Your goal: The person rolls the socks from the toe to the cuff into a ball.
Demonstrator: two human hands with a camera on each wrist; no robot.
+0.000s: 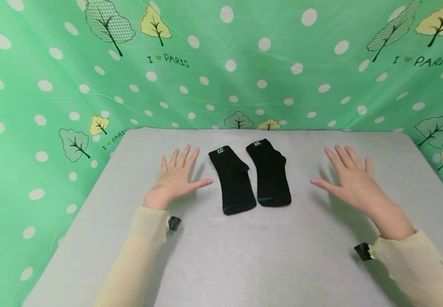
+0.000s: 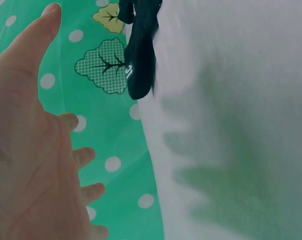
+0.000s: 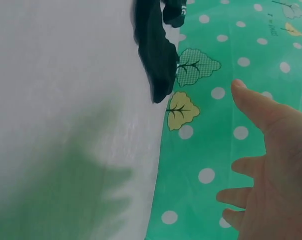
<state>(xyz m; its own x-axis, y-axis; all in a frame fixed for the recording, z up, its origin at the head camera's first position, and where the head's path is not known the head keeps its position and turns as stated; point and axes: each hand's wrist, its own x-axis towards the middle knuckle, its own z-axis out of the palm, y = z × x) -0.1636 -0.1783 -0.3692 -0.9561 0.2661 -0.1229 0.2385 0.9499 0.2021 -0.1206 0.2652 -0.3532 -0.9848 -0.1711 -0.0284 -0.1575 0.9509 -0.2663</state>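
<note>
Two black socks lie flat side by side on the grey table, cuffs with a white "LC" mark toward the back. The left sock (image 1: 234, 181) slants a little, its heel bulging to the right. Close beside it, the right sock (image 1: 270, 175) has its heel to the right too. My left hand (image 1: 177, 177) hovers left of the socks with fingers spread, thumb pointing at the left sock. Farther off on the other side, my right hand (image 1: 353, 181) is spread over the table, holding nothing. Both wrist views show empty palms, and hand shadows fall on the cloth.
A grey cloth-covered table (image 1: 221, 256) fills the lower view. Behind it and at its sides hangs a green curtain (image 1: 261, 85) with white dots and trees. Small black devices stick out from the left sleeve (image 1: 140, 247) and the right sleeve (image 1: 417, 268).
</note>
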